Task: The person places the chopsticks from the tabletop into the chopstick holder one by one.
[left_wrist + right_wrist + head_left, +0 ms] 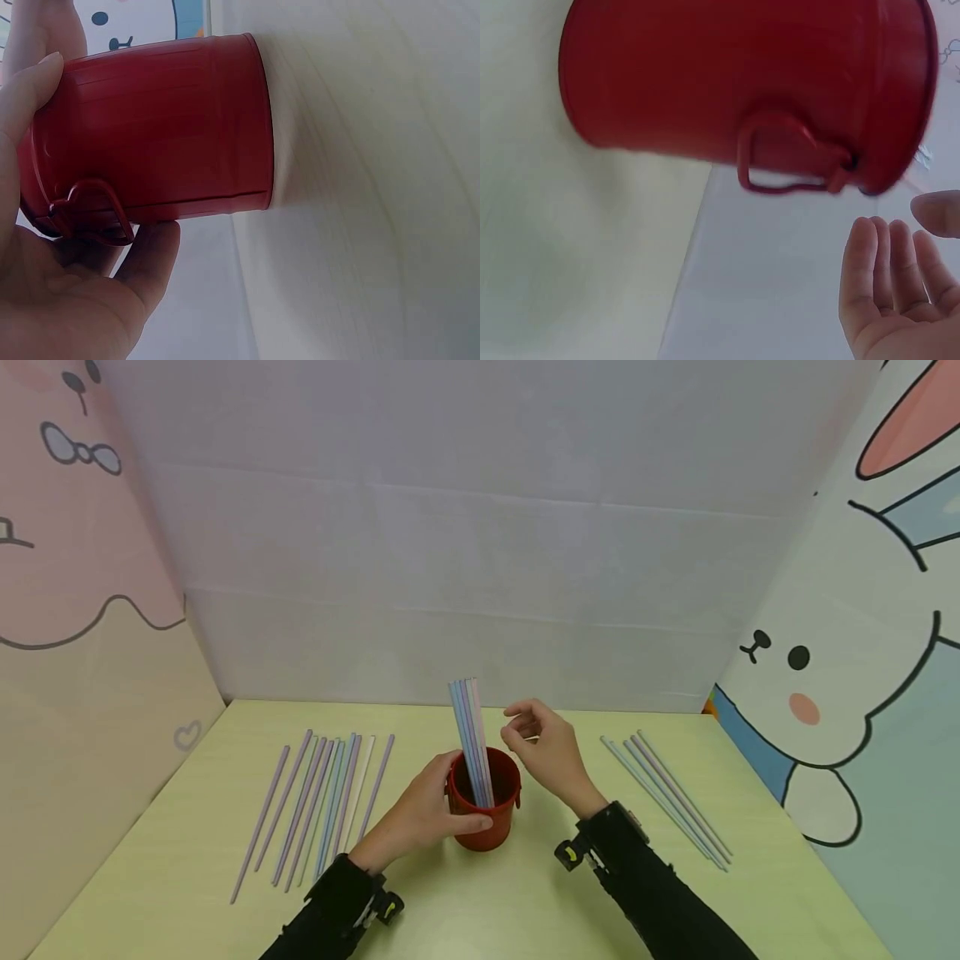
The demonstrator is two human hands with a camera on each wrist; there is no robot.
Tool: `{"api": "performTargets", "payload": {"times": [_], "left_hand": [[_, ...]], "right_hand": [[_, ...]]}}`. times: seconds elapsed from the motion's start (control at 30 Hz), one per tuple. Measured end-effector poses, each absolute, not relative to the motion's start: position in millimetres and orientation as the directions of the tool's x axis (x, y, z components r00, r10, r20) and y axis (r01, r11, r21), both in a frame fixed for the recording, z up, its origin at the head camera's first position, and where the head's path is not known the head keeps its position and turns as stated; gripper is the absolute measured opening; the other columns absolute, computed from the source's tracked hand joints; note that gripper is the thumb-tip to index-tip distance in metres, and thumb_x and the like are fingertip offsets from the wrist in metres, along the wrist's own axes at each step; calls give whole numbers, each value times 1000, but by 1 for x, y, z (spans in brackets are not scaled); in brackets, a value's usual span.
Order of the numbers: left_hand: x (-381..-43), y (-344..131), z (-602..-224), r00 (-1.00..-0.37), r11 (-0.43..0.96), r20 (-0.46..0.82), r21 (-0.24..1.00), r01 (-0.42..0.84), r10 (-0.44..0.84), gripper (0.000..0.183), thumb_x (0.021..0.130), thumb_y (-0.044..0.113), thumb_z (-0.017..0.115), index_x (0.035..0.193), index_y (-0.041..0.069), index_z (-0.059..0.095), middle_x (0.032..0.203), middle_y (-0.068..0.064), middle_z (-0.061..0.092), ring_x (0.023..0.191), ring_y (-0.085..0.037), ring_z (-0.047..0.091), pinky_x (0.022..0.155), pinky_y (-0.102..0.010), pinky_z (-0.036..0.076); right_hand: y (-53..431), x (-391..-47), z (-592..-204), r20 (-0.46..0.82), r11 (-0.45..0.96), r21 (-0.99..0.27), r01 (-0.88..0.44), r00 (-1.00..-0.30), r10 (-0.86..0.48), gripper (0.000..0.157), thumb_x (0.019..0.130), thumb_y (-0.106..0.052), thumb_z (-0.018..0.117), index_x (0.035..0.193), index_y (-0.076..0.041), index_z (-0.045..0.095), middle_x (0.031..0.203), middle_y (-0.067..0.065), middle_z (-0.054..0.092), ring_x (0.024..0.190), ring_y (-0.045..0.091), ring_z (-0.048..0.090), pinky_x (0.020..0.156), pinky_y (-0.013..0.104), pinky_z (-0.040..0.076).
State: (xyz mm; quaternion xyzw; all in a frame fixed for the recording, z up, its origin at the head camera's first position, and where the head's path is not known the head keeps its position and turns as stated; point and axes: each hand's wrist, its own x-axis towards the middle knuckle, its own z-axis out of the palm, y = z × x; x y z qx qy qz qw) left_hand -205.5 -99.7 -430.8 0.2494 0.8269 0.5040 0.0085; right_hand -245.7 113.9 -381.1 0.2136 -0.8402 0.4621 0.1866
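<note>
A small red metal bucket with loop handles on its sides stands on the table. My left hand grips it around the upper part, thumb across the near side and fingers round the left and far side. Inside leans a bundle of thin pastel straws in blue, purple and pink, their tops well above the rim. Beside the rim on the right is my right hand, holding nothing, its fingers loosely bent. In the right wrist view those fingers are apart from the bucket.
On the left of the table lie several straws, roughly side by side. A smaller group of straws lies slanted on the right. Behind the pale yellow table rises a white cloth backdrop, with cartoon-printed panels at both sides.
</note>
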Motion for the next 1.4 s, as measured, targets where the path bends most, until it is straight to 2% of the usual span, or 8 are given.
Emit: {"api": "performTargets", "payload": {"times": [0.33, 0.53, 0.7, 0.9, 1.0, 1.13, 1.27, 1.4], "left_hand": [[-185, -98, -397, -870, 319, 229, 865, 388, 436, 81, 73, 20, 84, 139, 7, 38, 132, -11, 46, 117, -27, 46, 88, -42, 49], [-189, -100, -404, -870, 319, 241, 861, 396, 430, 81, 73, 21, 84, 139, 9, 39, 132, -10, 46, 116, -27, 46, 87, -42, 50], [-202, -103, -428, -876, 341, 240, 853, 396, 418, 84, 71, 38, 85, 139, 20, 38, 130, 2, 45, 114, -17, 46, 84, -37, 51], [-189, -100, -402, -869, 324, 235, 860, 395, 435, 80, 73, 23, 84, 139, 10, 39, 132, -8, 46, 115, -25, 46, 85, -38, 51], [-188, -99, -401, -869, 322, 234, 861, 393, 436, 81, 73, 20, 84, 139, 8, 38, 132, -11, 46, 116, -28, 46, 84, -39, 51], [-199, -98, -421, -877, 339, 230, 857, 388, 422, 84, 71, 27, 85, 140, 15, 38, 131, -4, 46, 115, -22, 46, 83, -38, 52], [-207, -99, -433, -881, 354, 219, 854, 380, 419, 86, 69, 38, 86, 139, 25, 37, 129, 6, 45, 113, -15, 45, 82, -34, 52], [-208, -99, -435, -879, 355, 219, 853, 383, 423, 87, 67, 46, 85, 138, 27, 37, 128, 8, 45, 112, -14, 46, 81, -32, 52]], "right_hand": [[189, -249, -374, 534, 618, -602, -506, -830, -160, 29, 89, -15, 68, 116, -11, 59, 94, 5, 63, 86, 21, 61, 72, 38, 54], [234, -252, -376, 493, 792, -393, -467, -834, -247, 43, 87, -19, 69, 126, -7, 54, 113, 15, 55, 101, 32, 51, 83, 49, 44], [256, -249, -386, 429, 914, -175, -366, -864, -264, 52, 87, -26, 69, 132, -9, 50, 123, 20, 45, 110, 42, 39, 88, 61, 35], [269, -249, -402, 388, 948, -49, -314, -881, -271, 54, 84, -26, 71, 130, -7, 52, 122, 21, 45, 111, 44, 37, 89, 63, 34], [272, -250, -409, 374, 948, -49, -313, -886, -273, 51, 83, -23, 72, 127, -5, 54, 118, 22, 47, 105, 44, 41, 80, 58, 40], [274, -252, -416, 307, 949, -107, -295, -918, -251, 48, 83, -19, 70, 126, -2, 55, 116, 25, 48, 99, 43, 44, 72, 51, 45], [278, -253, -422, 221, 954, -153, -258, -950, -222, 49, 83, -17, 70, 126, 0, 55, 118, 27, 48, 98, 45, 46, 73, 52, 47], [279, -253, -425, 158, 955, -178, -238, -965, -211, 47, 82, -15, 70, 123, 2, 56, 118, 29, 48, 98, 46, 48, 77, 55, 46]]}}
